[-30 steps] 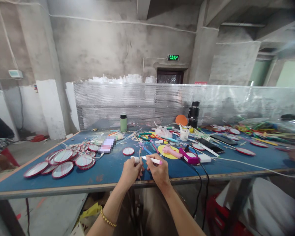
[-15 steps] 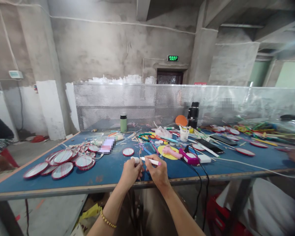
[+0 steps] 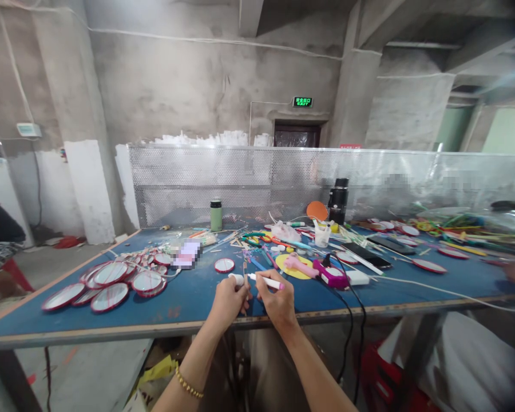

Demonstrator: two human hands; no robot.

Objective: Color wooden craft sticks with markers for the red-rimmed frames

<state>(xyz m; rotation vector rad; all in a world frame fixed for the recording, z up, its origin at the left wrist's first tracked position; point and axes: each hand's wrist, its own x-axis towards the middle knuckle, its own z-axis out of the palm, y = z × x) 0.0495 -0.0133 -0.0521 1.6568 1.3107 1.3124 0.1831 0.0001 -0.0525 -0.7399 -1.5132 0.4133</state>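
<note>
Held just above the near edge of the bench [image 3: 189, 303], roughly midway along: a thin brown stick [image 3: 245, 270], pointing upward or toward the far edge, hard to tell which. Pinched in the curled fingers of the left hand [image 3: 229, 300], together with a small white cylinder [image 3: 236, 278], perhaps a cap. Gripped as for writing, fingers bent close in the right hand [image 3: 280, 297]: a white marker pen [image 3: 273, 282] with a pink end, tip turned toward the stick; touching or just short, too small to tell. Probably brought so near each other for steadiness.

Just beyond, lying flat: a round red-rimmed mirror [image 3: 224, 265], likely for easy reach. Heaped toward the left end, overlapping, perhaps to save room: more red-rimmed mirrors [image 3: 110, 273]. To the right: a yellow disc [image 3: 292, 273], partly covered by a pink-and-magenta tool [image 3: 330, 276]. Upright near the far edge, apparently out of the way: a green bottle [image 3: 216, 216] and a black flask [image 3: 338, 203].
</note>
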